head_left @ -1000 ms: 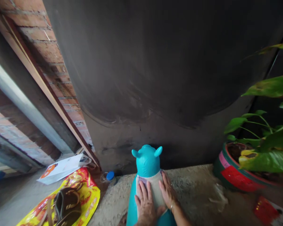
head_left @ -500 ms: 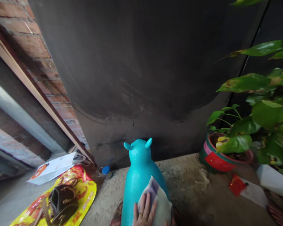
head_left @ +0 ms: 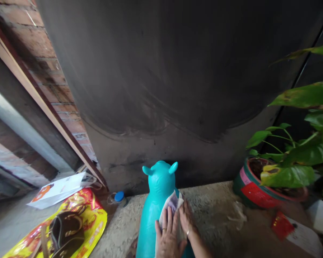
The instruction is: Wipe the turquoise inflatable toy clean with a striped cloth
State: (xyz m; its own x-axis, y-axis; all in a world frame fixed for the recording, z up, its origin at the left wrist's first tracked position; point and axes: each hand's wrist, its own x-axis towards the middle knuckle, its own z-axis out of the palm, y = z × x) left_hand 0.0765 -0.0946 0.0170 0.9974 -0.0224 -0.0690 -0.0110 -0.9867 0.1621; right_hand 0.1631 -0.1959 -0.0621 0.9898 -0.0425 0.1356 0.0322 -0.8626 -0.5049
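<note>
A turquoise inflatable animal toy (head_left: 148, 218) with two small ears stands in front of me, its head toward the dark panel. Spread over its right side is a white and purple cloth (head_left: 172, 202). My left hand (head_left: 167, 234) lies flat on the cloth with fingers stretched, a ring on one of them. Along the cloth's right edge rests my right hand (head_left: 187, 218), its fingers extended and pressing the cloth against the toy's side. Part of the cloth is hidden under the hands.
A dark panel (head_left: 161, 79) rises behind the toy. At left lie a yellow and red bag (head_left: 95, 229), a brown handbag (head_left: 66, 229), a white paper bag (head_left: 59, 190) and a blue-capped jar (head_left: 120, 196). A potted plant (head_left: 261, 195) stands at right, near a red packet (head_left: 282, 225).
Both hands and the cloth have moved up the toy's right side, toward its neck. My right hand, mostly out of view before, now shows beside the left. The view has shifted slightly.
</note>
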